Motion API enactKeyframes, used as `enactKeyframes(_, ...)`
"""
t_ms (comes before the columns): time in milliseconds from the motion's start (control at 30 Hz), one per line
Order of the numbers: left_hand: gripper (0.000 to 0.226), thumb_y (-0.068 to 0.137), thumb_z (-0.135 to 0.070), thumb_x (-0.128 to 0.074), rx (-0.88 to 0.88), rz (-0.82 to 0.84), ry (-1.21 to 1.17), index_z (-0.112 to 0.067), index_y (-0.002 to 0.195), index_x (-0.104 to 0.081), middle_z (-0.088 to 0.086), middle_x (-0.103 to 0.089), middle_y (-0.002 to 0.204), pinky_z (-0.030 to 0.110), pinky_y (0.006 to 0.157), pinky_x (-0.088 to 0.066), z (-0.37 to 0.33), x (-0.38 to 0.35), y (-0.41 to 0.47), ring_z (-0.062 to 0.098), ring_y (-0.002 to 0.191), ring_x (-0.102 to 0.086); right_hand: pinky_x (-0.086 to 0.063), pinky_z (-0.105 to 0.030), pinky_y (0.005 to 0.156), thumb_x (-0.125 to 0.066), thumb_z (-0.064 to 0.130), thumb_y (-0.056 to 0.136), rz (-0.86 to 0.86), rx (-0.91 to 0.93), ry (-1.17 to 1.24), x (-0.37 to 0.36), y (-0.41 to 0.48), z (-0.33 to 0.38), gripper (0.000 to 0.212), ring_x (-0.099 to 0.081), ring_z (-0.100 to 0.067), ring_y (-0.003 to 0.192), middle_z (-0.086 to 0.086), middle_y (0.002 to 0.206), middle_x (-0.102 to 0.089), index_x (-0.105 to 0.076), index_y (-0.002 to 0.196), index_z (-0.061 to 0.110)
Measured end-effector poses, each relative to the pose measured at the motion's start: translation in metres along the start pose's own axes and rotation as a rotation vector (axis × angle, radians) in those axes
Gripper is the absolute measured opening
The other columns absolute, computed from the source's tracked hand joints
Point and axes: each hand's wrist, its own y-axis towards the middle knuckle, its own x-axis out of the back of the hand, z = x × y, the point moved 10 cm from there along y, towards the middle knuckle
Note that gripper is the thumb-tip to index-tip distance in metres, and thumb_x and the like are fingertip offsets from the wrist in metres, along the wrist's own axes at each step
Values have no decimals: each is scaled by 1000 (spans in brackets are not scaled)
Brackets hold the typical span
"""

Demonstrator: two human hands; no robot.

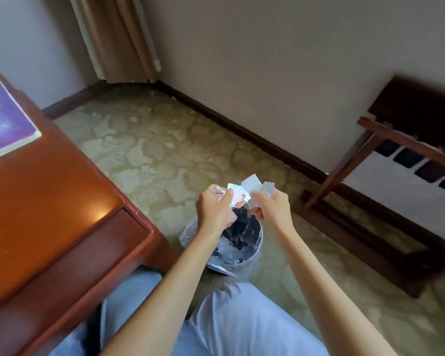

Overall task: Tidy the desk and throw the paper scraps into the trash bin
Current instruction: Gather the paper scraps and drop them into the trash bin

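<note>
Scraps of crumpled white paper with red printing sit bunched between my two hands, directly above the round metal trash bin on the floor. My left hand has its fingers curled around the left part of the bundle, thumb on top. My right hand grips the right part, with white corners sticking up past my fingers. The two hands are close together but not touching. A clear plastic liner puffs out over the bin's rim, and the inside looks dark. The bin stands on patterned beige carpet, just beside the corner of the glossy reddish wooden desk to my left. A purple-covered book lies on that desk. A dark wooden luggage rack stands against the wall to my right.
</note>
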Motion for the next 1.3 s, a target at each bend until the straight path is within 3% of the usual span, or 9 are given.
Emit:
enactKeyframes(100, 21, 89, -16, -57, 137, 7, 47, 0, 102, -58, 19, -63, 98, 35, 73, -46, 45, -21, 26, 33, 86, -59, -37, -19, 42, -52, 8, 74, 64, -168, -114, -9, 32, -61, 15, -46, -11, 39, -3, 46, -57, -58, 61, 4)
enactKeyframes(267, 15, 89, -14, -55, 294, 32, 186, -10, 76, -50, 14, -55, 88, 29, 66, -39, 108, -43, 70, 26, 78, -52, -39, -19, 43, -50, 4, 75, 144, -345, -225, -31, 69, -133, 20, -48, -14, 42, -1, 43, -54, -56, 56, 5)
enactKeyframes(467, 30, 90, -8, -53, 472, 74, 338, 5, 117, -56, 20, -60, 119, 40, 84, -50, 176, -60, 107, 34, 100, -60, -41, -26, 46, -44, 1, 82, 167, -505, -270, -57, 98, -209, 18, -55, -21, 50, -5, 56, -54, -49, 66, 7)
enactKeyframes(667, 35, 92, -3, -45, 604, 95, 335, -2, 127, -50, 17, -57, 123, 24, 47, -48, 226, -74, 123, 26, 70, -57, -36, -14, 29, -40, -1, 88, 199, -642, -277, -69, 111, -263, 22, -52, -14, 46, -12, 80, -54, -45, 69, 8)
enactKeyframes(800, 25, 91, 5, -47, 751, 67, 208, 3, 113, -58, 17, -64, 103, 10, 29, -33, 253, -77, 125, 20, 51, -46, -52, -20, 44, -39, 1, 93, 181, -717, -212, -79, 114, -282, 16, -60, -21, 56, -14, 109, -57, -51, 104, 2)
enactKeyframes(900, 29, 91, 10, -47, 845, 21, 5, 8, 120, -53, 21, -56, 125, 21, 64, -56, 261, -81, 121, 37, 97, -64, -55, -21, 53, -39, 1, 93, 181, -742, -187, -84, 113, -286, 32, -64, -25, 70, -17, 124, -55, -46, 124, -4)
enactKeyframes(1000, 37, 93, 12, -41, 841, 12, -75, 6, 129, -46, 19, -47, 135, 33, 93, -49, 261, -84, 122, 36, 118, -55, -57, -32, 78, -42, 3, 91, 180, -734, -216, -86, 115, -286, 42, -64, -29, 94, -18, 124, -54, -38, 132, -3)
enactKeyframes(1167, 52, 92, 15, -31, 791, 155, -52, -11, 134, -46, 17, -42, 140, 34, 86, -47, 252, -91, 122, 31, 114, -49, -46, -40, 100, -46, 12, 89, 233, -702, -230, -93, 112, -274, 57, -52, -31, 119, -15, 133, -49, -30, 143, 9)
enactKeyframes(1300, 59, 87, 18, -26, 735, 256, 65, -17, 122, -59, 18, -41, 142, 38, 84, -50, 234, -88, 115, 32, 120, -46, -45, -35, 78, -39, 4, 88, 193, -632, -348, -80, 108, -257, 39, -57, -31, 99, -17, 118, -57, -49, 126, 5)
